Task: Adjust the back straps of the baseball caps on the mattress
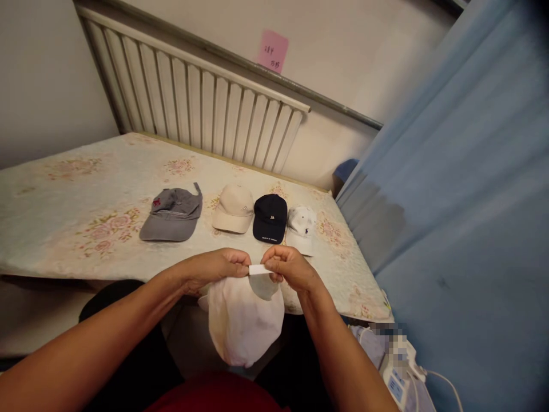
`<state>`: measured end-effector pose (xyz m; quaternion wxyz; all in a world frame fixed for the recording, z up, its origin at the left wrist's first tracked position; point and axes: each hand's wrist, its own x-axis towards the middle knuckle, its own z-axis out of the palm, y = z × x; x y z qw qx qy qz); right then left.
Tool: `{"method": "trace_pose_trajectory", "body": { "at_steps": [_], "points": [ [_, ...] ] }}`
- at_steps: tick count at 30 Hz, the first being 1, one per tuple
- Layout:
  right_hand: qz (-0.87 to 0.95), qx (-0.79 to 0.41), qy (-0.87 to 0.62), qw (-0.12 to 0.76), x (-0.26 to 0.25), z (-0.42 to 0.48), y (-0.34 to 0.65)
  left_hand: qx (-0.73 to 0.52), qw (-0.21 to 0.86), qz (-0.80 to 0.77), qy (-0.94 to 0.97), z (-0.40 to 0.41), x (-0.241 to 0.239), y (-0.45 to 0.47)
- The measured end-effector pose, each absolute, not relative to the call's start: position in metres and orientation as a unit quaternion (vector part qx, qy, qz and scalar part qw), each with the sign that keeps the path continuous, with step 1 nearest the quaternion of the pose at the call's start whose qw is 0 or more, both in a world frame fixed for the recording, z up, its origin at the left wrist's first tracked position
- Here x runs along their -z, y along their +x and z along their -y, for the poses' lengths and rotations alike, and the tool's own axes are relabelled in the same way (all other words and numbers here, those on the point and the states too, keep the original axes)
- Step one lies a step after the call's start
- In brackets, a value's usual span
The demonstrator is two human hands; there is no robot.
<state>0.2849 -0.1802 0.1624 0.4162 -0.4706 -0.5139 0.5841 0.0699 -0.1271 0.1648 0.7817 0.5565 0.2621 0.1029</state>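
A white baseball cap [244, 326] hangs over my lap, its strap side turned up toward the bed. My left hand [229, 264] pinches one end of the cap's white back strap [258, 269]. At the strap's other end, my right hand [291, 266] grips it between thumb and fingers. Beyond my hands several more caps lie in a row: a grey cap [171, 220] with its strap sticking up, a beige cap [234, 209], a black cap [270, 218] and a white cap with a small dark logo [302, 226]. My right hand partly covers that last cap's brim.
The caps lie on a bed with a floral cover [77, 217]. A radiator [193, 103] stands along the wall behind it, below a pink note [273, 51]. Blue curtain [450, 200] hangs at right; a power strip [397, 380] with cords sits low right.
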Motion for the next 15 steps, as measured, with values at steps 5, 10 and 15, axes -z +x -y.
{"method": "trace_pose_trajectory", "body": {
  "at_steps": [5,10,15],
  "points": [
    [0.495,-0.613,-0.438,0.432,-0.151,0.183,0.301,-0.094,0.812,-0.239,0.524,0.123,-0.156,0.062],
    [0.475,-0.623,-0.43,0.449,-0.145,0.188,0.302,-0.11,0.819,-0.226,0.517,0.122,-0.157,0.058],
    [0.456,-0.64,-0.421,0.452,-0.142,0.194,0.298,-0.131,0.819,-0.208,0.519,0.122,-0.164,0.056]
  ]
}}
